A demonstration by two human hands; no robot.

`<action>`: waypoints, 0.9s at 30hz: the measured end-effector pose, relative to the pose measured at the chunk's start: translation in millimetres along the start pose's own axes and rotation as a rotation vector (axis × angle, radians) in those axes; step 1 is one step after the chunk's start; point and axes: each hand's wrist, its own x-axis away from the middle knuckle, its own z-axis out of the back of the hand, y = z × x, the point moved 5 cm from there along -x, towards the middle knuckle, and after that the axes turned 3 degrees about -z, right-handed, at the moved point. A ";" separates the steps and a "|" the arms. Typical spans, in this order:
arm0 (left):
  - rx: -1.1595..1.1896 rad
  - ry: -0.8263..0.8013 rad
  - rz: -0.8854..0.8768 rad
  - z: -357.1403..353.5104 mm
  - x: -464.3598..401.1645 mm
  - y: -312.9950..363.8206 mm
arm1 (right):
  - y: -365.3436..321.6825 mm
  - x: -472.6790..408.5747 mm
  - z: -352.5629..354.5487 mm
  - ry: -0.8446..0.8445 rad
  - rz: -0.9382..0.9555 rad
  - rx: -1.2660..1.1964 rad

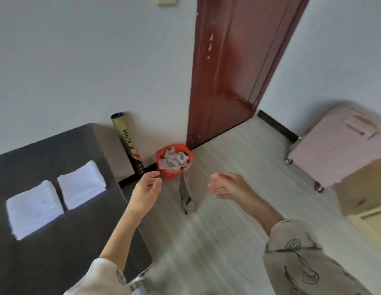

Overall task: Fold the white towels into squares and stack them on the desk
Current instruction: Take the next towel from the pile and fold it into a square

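Two folded white towels lie side by side on the dark desk point(47, 248) at the left: one square point(33, 208) nearer me and one point(82, 184) further back. They lie flat and apart, not stacked. My left hand point(146, 191) hovers over the floor just right of the desk's edge, fingers loosely curled, holding nothing. My right hand point(226, 186) is raised over the floor further right, fingers spread and empty. The picture is blurred by motion.
A red waste bin point(174, 163) full of crumpled paper stands by the wall, beside a tall tube point(127, 143) leaning there. A small packet point(187, 196) lies on the wood floor. A dark red door point(234, 67) is behind; a pink suitcase point(338, 145) stands at the right.
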 end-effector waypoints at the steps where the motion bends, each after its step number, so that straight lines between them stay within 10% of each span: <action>1: -0.012 -0.054 -0.037 -33.4 1.8 15.6 | 9.7 14.0 39.7 0.070 0.011 -0.028; 15: -0.296 -0.821 -0.496 -498.5 76.8 210.3 | 152.0 203.1 443.6 0.806 0.038 -0.393; 27: -0.295 -1.081 -0.575 -818.9 84.3 329.0 | 193.1 214.5 743.5 1.034 0.029 -0.453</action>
